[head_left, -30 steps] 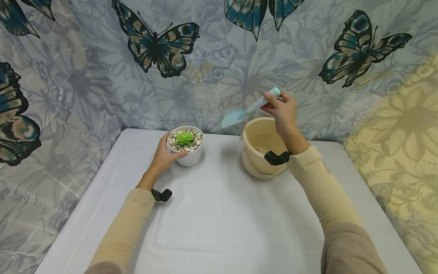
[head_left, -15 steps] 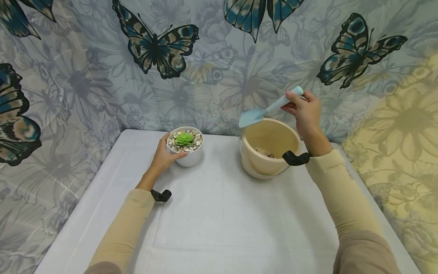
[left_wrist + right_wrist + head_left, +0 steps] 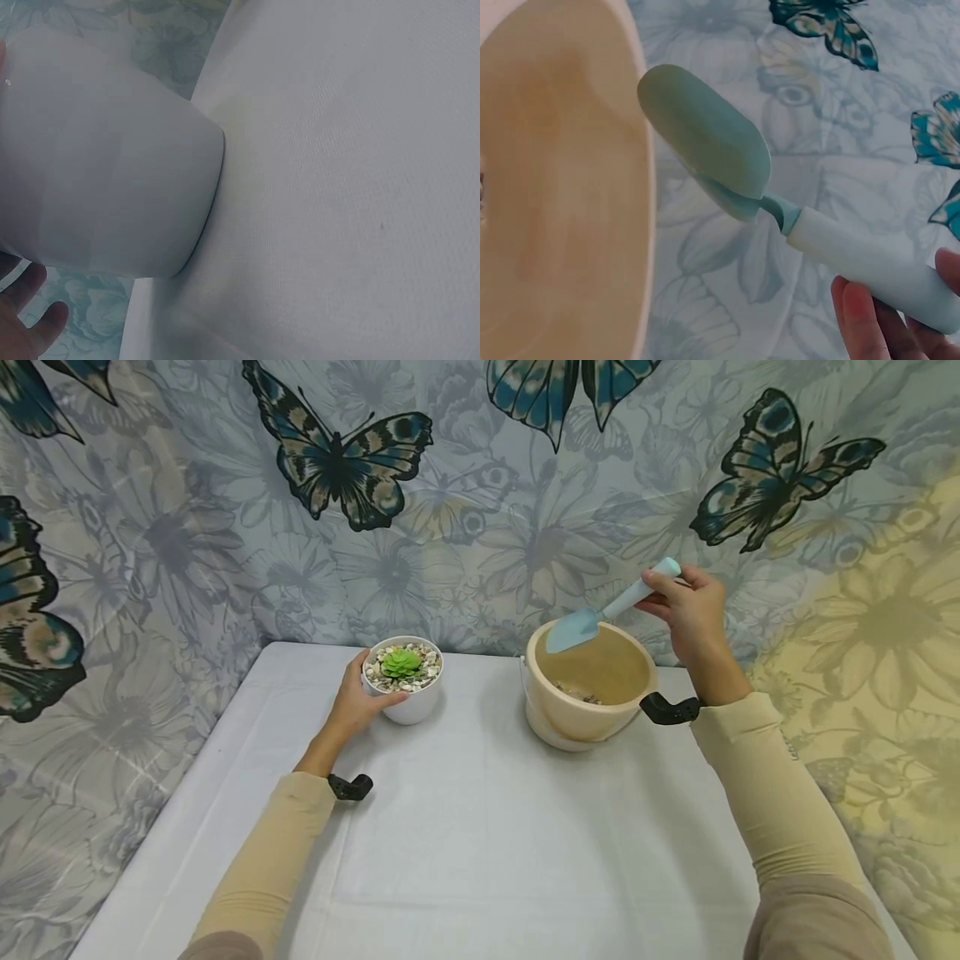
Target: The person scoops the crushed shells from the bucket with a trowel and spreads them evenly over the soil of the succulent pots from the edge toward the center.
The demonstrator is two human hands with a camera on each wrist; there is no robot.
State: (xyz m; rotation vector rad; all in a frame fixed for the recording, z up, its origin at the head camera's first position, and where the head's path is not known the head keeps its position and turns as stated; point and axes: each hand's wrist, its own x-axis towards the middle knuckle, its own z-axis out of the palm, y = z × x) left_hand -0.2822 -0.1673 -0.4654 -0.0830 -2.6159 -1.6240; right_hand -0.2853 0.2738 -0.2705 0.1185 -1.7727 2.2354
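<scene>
My left hand (image 3: 362, 697) grips the side of a white pot (image 3: 414, 703), its thumb along the near rim. Pebbles (image 3: 430, 670) fill the pot around a green succulent (image 3: 401, 662). In the left wrist view the pot's smooth wall (image 3: 112, 165) fills the left side, with fingertips at its edge. My right hand (image 3: 693, 614) pinches a light blue trowel (image 3: 573, 631) near the end of its handle. The trowel's blade overlaps the back of a cream bucket (image 3: 570, 718) in the head view. Inside the bucket a few pebbles (image 3: 577, 695) show at the bottom.
A white cloth (image 3: 450, 835) covers the table. Behind it hangs a butterfly-print backdrop (image 3: 397, 568), close to the bucket and pot. The bucket's thin handle hangs down around its front. Each wrist carries a black camera mount (image 3: 670, 710).
My right hand has carried the trowel to the right, from between pot and bucket to over the bucket, and its blade now sits lower. The left hand stays on the pot.
</scene>
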